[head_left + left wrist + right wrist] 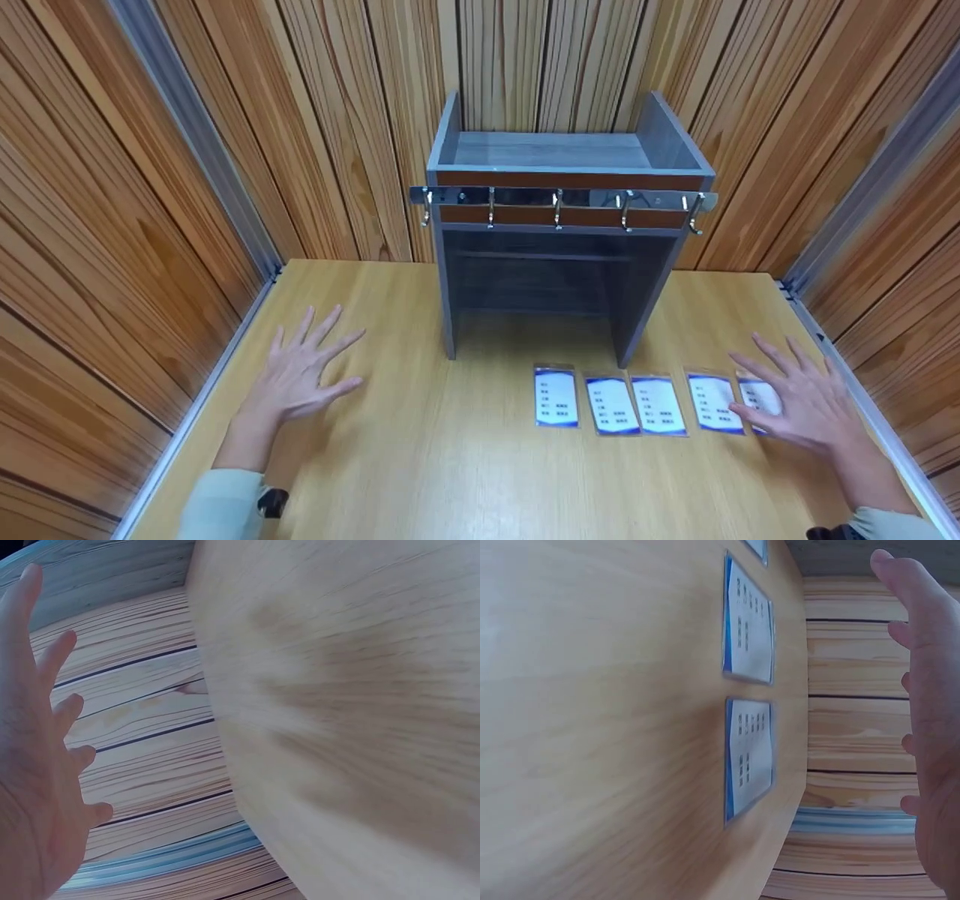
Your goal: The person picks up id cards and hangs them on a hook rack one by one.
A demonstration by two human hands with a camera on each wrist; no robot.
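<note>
My left hand (300,375) hovers above the left part of the table, fingers spread, holding nothing; its shadow falls on the wood in the left wrist view. On the right, my right hand (810,397) is also spread and empty, above the rightmost badge card (759,396) and partly covering it. Several white badge cards with blue edges and printed lines lie in a row, among them one at the left end (556,397) and one beside the covered card (714,403). In the right wrist view, two cards lie flat, apart from the hand.
A grey wooden stand (540,292) with an open top shelf stands at the back middle. Across its front runs a metal rail (525,196) with several hooks. Wood-panelled walls (330,135) and metal edge strips (217,367) bound the table (420,465).
</note>
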